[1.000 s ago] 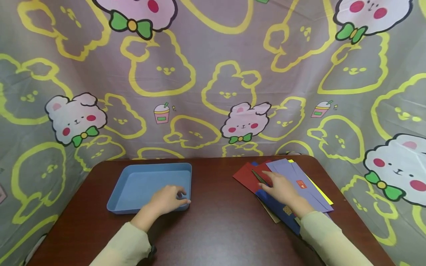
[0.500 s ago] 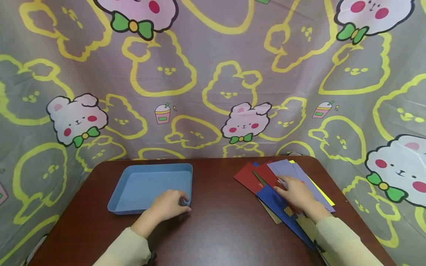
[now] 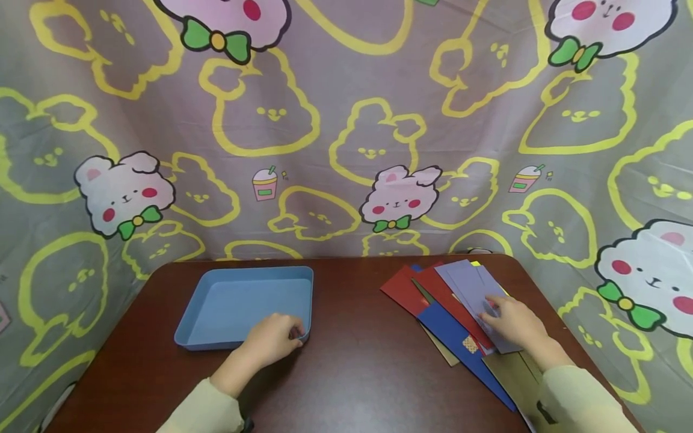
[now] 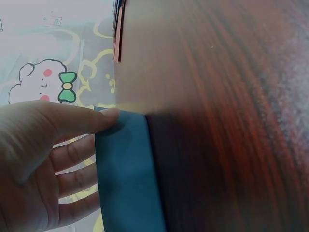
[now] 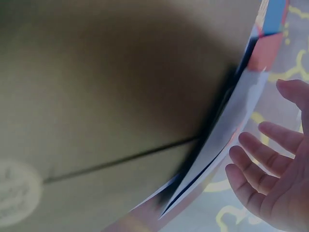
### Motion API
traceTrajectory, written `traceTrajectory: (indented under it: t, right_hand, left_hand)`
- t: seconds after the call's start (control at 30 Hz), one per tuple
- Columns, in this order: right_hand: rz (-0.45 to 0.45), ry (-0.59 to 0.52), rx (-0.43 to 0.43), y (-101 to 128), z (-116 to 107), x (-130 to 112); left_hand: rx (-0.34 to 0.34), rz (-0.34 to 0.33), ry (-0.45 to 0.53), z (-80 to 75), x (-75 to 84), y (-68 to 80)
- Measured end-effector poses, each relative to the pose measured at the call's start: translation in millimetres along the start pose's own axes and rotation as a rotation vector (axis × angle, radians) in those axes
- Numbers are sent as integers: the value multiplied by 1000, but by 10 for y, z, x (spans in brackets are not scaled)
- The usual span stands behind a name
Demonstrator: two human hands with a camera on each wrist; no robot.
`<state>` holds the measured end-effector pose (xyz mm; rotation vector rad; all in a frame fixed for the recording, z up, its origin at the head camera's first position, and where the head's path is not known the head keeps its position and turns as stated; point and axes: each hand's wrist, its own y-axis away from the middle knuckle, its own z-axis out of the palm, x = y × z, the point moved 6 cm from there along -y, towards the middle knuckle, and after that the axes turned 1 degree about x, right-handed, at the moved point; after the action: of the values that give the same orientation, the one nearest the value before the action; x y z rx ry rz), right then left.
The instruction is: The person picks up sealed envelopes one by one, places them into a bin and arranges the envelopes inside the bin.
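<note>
Your left hand (image 3: 271,341) pinched the blue tray (image 3: 238,307), likely to steady it; your right hand (image 3: 517,322) spread loosely near the envelopes (image 3: 464,287).

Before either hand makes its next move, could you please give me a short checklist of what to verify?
1. Left hand has the blue tray: ok, it grips the near right corner.
2. Tray flat on the table: ok, as far as the head view shows.
3. Right hand free: ok, it holds nothing.
4. Right hand touching the purple envelopes: cannot tell; it is over them, but contact is unclear.
5. Envelopes squared up: not ok, they lie fanned and overlapping.
</note>
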<state>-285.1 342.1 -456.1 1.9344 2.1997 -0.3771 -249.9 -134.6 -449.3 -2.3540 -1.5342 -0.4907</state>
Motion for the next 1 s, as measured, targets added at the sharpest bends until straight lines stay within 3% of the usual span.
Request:
traceTrajectory:
  t: [0.57,0.77,1.0]
  right_hand:
    - [168,48,-79,144,-51,528]
    - [222,38,-146,187,-54,593]
    - [221,21,-178,172,-39,580]
  left_hand:
    - [32,26,-7,-31,-4,60]
    - [46,37,-14,-37,25,107]
    - [72,43,-39,-33,34,162]
